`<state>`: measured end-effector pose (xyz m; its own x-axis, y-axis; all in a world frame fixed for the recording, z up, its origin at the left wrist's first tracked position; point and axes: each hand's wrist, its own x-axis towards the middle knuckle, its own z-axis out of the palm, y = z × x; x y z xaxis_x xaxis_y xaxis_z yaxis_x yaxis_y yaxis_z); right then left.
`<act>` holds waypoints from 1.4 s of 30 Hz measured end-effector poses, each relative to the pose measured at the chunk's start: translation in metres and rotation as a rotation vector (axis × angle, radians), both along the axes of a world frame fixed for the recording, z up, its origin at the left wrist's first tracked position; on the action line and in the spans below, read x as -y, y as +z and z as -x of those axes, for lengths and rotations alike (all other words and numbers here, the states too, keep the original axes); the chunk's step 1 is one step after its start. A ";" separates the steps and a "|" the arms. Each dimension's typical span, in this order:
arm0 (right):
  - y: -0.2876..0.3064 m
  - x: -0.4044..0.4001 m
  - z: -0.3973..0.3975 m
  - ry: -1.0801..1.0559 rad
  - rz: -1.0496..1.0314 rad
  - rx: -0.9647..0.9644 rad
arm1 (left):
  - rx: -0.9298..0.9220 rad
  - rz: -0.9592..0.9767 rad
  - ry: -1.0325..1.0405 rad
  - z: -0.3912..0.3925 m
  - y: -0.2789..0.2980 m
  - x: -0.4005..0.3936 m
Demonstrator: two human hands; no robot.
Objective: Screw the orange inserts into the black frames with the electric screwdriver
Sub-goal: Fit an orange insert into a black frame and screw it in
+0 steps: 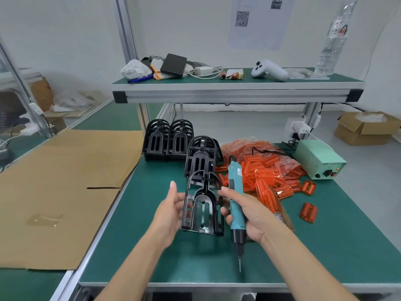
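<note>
Both forearms reach in from the bottom edge, bare, converging over the middle of the green counter [325, 246]. Left hand [168, 210]: palm turned inward twd the frame, thumb up, fingers behind/along the left side of a black frame [200, 210] – looks like it's steadying or holding it, but the view's blurred, so can't tell how firm the hold is. Right hand [245, 213]: fingers wrapped round the body of the electric screwdriver [235, 205], index finger extended twd the frame's right edge. Driver tilted slightly, bit pointing down at the counter, cord end up.

Frame: glossy black moulded plastic, arch-shaped w/ an inner U-shaped rib & slots, held upright just above the counter between the 2 hands.

Behind it, 1 more black frame [201, 157] stands upright; further back-left, 2 stacks of frames [168, 141], same arched shape. Orange inserts [267, 177]: translucent, ribbed, roughly rectangular, heaped to the right partly in a clear crinkly plastic bag; a few lie loose near the counter's right side. Small silver screws show just beside the right wrist.

Pale green metal power box [319, 159] sits back-right, knob & switch on front. Flat brown cardboard [60, 192] covers the neighbouring surface left. Upper shelf [236, 86] carries clutter, incl a white controller and a clear bottle.
</note>
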<state>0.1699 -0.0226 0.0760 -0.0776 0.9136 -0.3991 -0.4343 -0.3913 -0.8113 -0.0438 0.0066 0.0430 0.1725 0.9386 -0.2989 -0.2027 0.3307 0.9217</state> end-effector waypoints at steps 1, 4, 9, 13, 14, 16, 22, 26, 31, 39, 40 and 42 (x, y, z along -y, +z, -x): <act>-0.001 -0.001 0.000 -0.010 0.001 0.011 | -0.085 -0.072 -0.008 0.003 0.002 0.000; -0.005 -0.004 0.000 -0.024 0.004 0.024 | -0.398 -0.242 -0.005 0.007 -0.002 -0.001; -0.012 0.000 -0.013 -0.061 -0.001 -0.033 | -0.353 -0.122 0.016 0.009 -0.020 -0.007; -0.016 0.009 -0.040 -0.153 -0.129 -0.283 | -0.496 -0.082 0.022 0.011 -0.037 -0.009; -0.016 0.012 -0.046 -0.175 -0.183 -0.331 | -0.523 -0.078 0.012 0.011 -0.041 -0.009; -0.014 0.018 -0.054 -0.275 -0.291 -0.361 | -0.593 -0.085 -0.004 0.010 -0.047 -0.008; -0.004 0.019 -0.085 -0.640 -0.483 -0.523 | -0.929 -0.226 -0.005 0.003 -0.046 -0.008; -0.018 0.011 -0.102 -0.590 -0.314 -0.534 | -1.136 -0.288 -0.048 -0.001 -0.046 -0.010; -0.051 0.007 -0.107 -0.591 -0.218 -0.445 | -1.181 -0.313 -0.091 -0.004 -0.051 -0.012; -0.069 0.026 -0.134 -0.776 -0.393 -0.587 | -1.073 -0.638 0.145 -0.041 -0.006 -0.012; -0.072 0.032 -0.138 -0.791 -0.412 -0.596 | -1.034 -0.705 0.108 -0.056 0.002 -0.012; -0.079 0.043 -0.141 -0.818 -0.405 -0.590 | -0.997 -0.855 -0.011 -0.094 0.015 -0.013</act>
<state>0.3105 -0.0652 -0.0030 0.5339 0.8311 -0.1558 -0.8054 0.4438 -0.3928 0.0504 0.0201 0.0575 0.2333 0.8938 0.3830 0.6818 -0.4312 0.5909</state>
